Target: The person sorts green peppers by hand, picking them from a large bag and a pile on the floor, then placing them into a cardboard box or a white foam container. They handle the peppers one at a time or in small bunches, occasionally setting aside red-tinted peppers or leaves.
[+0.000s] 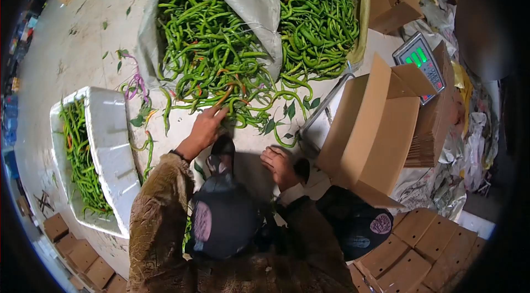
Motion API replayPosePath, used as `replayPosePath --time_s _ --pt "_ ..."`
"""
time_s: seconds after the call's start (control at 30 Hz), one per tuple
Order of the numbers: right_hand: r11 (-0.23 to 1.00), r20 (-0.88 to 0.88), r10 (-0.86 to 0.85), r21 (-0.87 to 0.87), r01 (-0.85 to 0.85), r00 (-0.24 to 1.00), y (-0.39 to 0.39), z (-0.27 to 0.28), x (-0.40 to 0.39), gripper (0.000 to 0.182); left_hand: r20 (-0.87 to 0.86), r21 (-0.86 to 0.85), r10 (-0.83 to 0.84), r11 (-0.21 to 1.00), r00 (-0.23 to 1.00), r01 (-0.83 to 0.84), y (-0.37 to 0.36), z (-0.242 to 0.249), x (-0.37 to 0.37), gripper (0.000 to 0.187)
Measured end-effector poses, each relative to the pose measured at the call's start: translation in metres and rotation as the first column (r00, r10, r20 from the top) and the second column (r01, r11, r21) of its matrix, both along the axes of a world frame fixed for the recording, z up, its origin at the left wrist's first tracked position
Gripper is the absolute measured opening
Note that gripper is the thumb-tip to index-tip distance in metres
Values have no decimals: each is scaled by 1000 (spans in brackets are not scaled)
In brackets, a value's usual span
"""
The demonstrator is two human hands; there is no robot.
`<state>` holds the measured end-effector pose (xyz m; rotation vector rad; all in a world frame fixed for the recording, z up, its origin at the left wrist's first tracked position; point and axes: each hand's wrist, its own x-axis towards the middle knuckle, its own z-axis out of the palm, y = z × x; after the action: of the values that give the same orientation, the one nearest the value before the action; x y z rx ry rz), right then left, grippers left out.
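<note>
Long green peppers [210,33] spill from an open white woven sack [148,44] onto the floor. My left hand [205,128] reaches to the near edge of this pile, its fingers touching the peppers beside a reddish one; whether they grip any is too small to tell. My right hand [280,166] hangs in front of my knees, fingers curled, with nothing visible in it, near a few loose peppers and leaves [269,126]. A second sack [361,11] full of green peppers [317,22] stands behind, to the right.
On the left is a white foam box [113,155] holding peppers. At the right are an open cardboard box [381,133] on a metal platform, a scale display [419,64] and plastic bags [475,149]. Stacked cartons [425,238] lie at the lower right.
</note>
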<state>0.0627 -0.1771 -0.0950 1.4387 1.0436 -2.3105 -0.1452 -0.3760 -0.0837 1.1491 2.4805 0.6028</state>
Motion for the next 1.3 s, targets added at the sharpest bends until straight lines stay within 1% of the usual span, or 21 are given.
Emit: replayPosePath --time_s 0.03,0.1,0.2,0.27,0.33,0.37,0.43,0.47,0.53,0.6,0.67,0.7,0.87,0.9,0.93,0.97,1.0,1.07,1.13,1.2,1.3 --pt "999 16 4 43 -5 1000 0 -16 -2 38 18 -5 -9 1000 1000 9 23 -13 -13 63" --pt "994 41 -28 109 23 999 5 -41 -10 40 -267 -141 -31 990 963 -7 55 -46 -27 77" --pt "974 64 -24 227 8 998 15 -70 -33 47 -138 -67 81 994 987 -91 69 -83 -6 75" --pt "959 -33 49 281 -38 998 20 -79 -48 56 -171 -21 -40 999 985 37 53 -96 25 66" --pt "966 -23 12 258 -5 1000 20 -80 -63 52 107 66 -29 998 994 22 38 -68 39 57" --pt "968 9 96 232 -95 995 20 -88 -67 46 117 61 -30 998 993 23 30 -71 43 57" --pt "921 24 213 328 -209 977 11 -101 -68 29 402 291 73 935 913 -203 13 -71 48 36" --pt "924 29 219 315 -217 975 7 -106 -68 29 409 278 83 937 909 -211 6 -68 51 36" --pt "723 -92 289 674 -154 953 5 -107 -77 26 726 113 369 768 580 -631 7 -46 45 24" --pt "673 -79 299 724 -152 951 8 -98 -95 27 663 214 340 768 667 -604 2 -65 48 29" --pt "405 -18 463 894 -194 886 11 -75 -127 29 404 226 555 710 727 -667 18 -58 51 34" --pt "351 -2 508 914 -205 861 10 -70 -141 33 309 223 533 765 788 -605 22 -57 50 43" --pt "246 203 617 868 -431 760 -7 -108 -170 31 499 114 405 845 766 -522 18 -95 55 49" --pt "203 230 617 877 -435 752 -8 -119 -168 22 863 -15 373 695 342 -719 21 -76 49 45" --pt "201 237 620 873 -443 748 -1 -118 -170 22 967 -250 184 553 -176 -795 21 -58 44 41" --pt "503 2 625 764 -404 781 10 -109 -175 19 980 -180 21 513 -198 -839 15 -46 43 37" --pt "751 -222 547 556 -356 807 18 -96 -177 19 978 -192 28 508 -207 -840 7 -45 45 37" --pt "877 -454 393 447 -178 799 35 -27 -184 20 988 -99 -78 354 -135 -930 -6 -43 49 39" --pt "854 -374 445 451 -260 813 50 5 -176 19 991 -67 -86 342 -102 -937 -9 -38 51 36" --pt "962 -334 33 267 60 942 50 -16 -155 23 995 -35 -74 330 -63 -943 -10 -36 50 34" --pt "998 -316 -31 40 46 948 37 -15 -121 29 991 47 65 640 115 -767 13 -21 60 28"
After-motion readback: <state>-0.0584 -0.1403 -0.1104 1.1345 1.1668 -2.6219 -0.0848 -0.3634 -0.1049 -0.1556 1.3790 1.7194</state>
